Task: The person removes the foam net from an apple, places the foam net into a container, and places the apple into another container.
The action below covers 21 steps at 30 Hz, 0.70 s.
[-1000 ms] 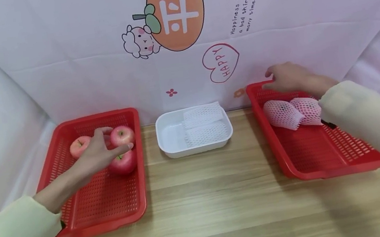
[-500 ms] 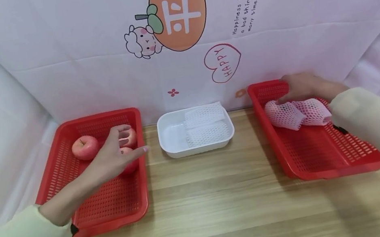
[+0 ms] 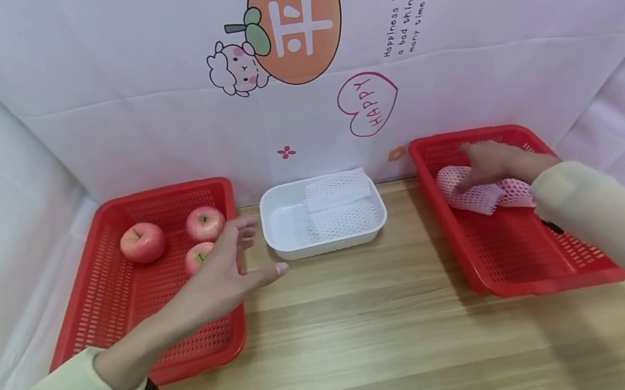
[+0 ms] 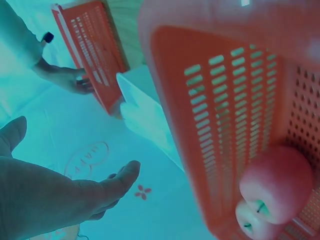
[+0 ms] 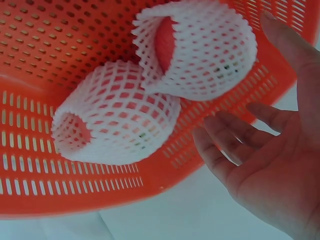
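Observation:
In the head view my left hand (image 3: pixel 219 280) hovers over the right rim of the left red basket (image 3: pixel 236 314), fingers extended, thumb out, holding nothing. Three bare apples lie in that basket: one apple (image 3: pixel 142 242) at left, another (image 3: pixel 205 223) at back right, and a third (image 3: pixel 196 258) partly behind my hand. My right hand (image 3: pixel 492 164) reaches over the right red basket (image 3: pixel 520 288), close to two apples in foam nets. The right wrist view shows those netted apples, one (image 5: pixel 117 117) beside the other (image 5: pixel 210 55), with my spread fingers (image 5: pixel 227 137) apart from them.
A white tray (image 3: pixel 290 249) stands between the baskets on the wooden table (image 3: pixel 358 336). Two white foam nets (image 3: pixel 341 207) lie flat in its right part. A printed white cloth (image 3: pixel 157 130) hangs behind, and more cloth flanks both sides.
My left hand has moved right, from above the apples to past the basket's rim near the white tray. My right hand has come down from the back rim toward the netted apples.

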### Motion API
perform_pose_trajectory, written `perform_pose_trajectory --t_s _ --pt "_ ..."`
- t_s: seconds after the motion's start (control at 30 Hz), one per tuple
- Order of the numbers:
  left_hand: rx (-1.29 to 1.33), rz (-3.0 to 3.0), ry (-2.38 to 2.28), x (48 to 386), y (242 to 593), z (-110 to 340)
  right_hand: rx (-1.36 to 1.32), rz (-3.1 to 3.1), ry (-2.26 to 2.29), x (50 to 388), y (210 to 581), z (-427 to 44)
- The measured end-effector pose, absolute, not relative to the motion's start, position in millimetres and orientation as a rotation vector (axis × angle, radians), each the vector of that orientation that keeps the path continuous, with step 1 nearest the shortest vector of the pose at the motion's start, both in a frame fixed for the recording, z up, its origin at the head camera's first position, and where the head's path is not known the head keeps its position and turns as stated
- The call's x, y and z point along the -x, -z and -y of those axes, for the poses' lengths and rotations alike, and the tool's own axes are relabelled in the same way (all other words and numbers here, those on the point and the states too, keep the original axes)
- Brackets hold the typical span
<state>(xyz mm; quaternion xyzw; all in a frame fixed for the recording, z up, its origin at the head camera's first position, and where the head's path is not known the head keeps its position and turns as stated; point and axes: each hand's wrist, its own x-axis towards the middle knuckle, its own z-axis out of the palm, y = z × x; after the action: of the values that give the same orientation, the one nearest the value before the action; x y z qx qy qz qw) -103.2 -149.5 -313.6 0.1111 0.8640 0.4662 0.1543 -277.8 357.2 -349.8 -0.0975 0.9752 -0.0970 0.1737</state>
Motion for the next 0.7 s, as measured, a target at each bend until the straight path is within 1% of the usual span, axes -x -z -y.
perform_pose_trajectory --t_s 0.37,0.7 --pt "-0.397 -2.379 -1.377 78.5 317.0 133.7 0.269 -2.739 0.296 280.2 367.5 -360.6" --pt "-0.382 -2.339 -1.372 69.9 322.6 126.3 0.334 -2.737 0.216 285.3 383.4 -356.3"
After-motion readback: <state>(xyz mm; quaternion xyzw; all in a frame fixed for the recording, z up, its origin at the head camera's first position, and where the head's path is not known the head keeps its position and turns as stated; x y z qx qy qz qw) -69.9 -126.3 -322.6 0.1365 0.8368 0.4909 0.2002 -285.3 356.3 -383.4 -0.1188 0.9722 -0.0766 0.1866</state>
